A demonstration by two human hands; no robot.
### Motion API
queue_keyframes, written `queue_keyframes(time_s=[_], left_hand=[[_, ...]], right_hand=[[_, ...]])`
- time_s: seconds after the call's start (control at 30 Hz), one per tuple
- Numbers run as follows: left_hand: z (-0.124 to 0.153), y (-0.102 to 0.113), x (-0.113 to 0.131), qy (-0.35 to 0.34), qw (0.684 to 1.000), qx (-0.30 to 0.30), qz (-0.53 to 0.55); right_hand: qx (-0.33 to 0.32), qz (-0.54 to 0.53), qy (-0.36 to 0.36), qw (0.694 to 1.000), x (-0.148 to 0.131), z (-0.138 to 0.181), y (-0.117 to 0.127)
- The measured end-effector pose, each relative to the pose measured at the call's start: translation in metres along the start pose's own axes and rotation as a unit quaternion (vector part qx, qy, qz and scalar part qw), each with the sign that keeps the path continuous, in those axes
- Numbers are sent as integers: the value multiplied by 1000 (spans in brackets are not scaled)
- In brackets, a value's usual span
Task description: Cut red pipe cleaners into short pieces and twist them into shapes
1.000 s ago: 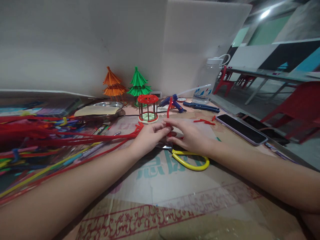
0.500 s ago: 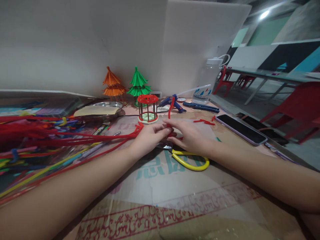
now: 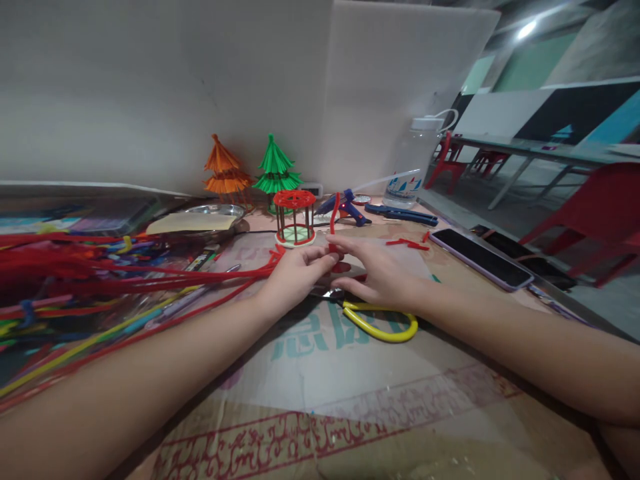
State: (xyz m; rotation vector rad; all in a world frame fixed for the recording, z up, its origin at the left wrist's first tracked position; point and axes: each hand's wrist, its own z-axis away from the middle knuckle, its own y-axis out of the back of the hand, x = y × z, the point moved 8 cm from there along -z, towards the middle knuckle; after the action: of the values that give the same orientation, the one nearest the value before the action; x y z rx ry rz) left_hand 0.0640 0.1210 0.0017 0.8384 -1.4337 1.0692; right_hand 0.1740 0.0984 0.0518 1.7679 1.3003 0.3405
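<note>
My left hand point(image 3: 293, 277) and my right hand point(image 3: 380, 273) meet at the middle of the cardboard, fingertips pinched together on a thin red strip point(image 3: 333, 220) that stands up between them and curves toward the back. Just behind the hands stands a small red-topped lantern frame point(image 3: 295, 217) on a pale green base. Yellow-handled scissors point(image 3: 383, 320) lie under my right wrist, their blades partly hidden by the hands.
A heap of long red, yellow and blue strips point(image 3: 75, 273) covers the left side. An orange paper tree point(image 3: 225, 167), a green paper tree point(image 3: 276, 167), a blue glue gun point(image 3: 345, 205), a water bottle point(image 3: 417, 160) and a phone point(image 3: 475, 257) are also on the table. Red chairs stand at right.
The red strip between my fingers has tilted slightly left and bent a little more. Both hands have stayed almost in place.
</note>
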Motion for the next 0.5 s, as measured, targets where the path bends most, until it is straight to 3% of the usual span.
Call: queue_keyframes(time_s=[0.1, 0.23, 0.37, 0.5], left_hand=[[1, 1, 2, -18, 999, 8, -30], [3, -5, 3, -33, 996, -10, -88], [4, -11, 3, -49, 988, -39, -143], [4, -10, 7, -74, 980, -35, -184]], right_hand=[[55, -130, -55, 988, 12, -2, 7], [144, -339, -212, 905, 53, -4, 13], [87, -495, -271, 821, 63, -9, 4], [45, -572, -270, 773, 49, -13, 2]])
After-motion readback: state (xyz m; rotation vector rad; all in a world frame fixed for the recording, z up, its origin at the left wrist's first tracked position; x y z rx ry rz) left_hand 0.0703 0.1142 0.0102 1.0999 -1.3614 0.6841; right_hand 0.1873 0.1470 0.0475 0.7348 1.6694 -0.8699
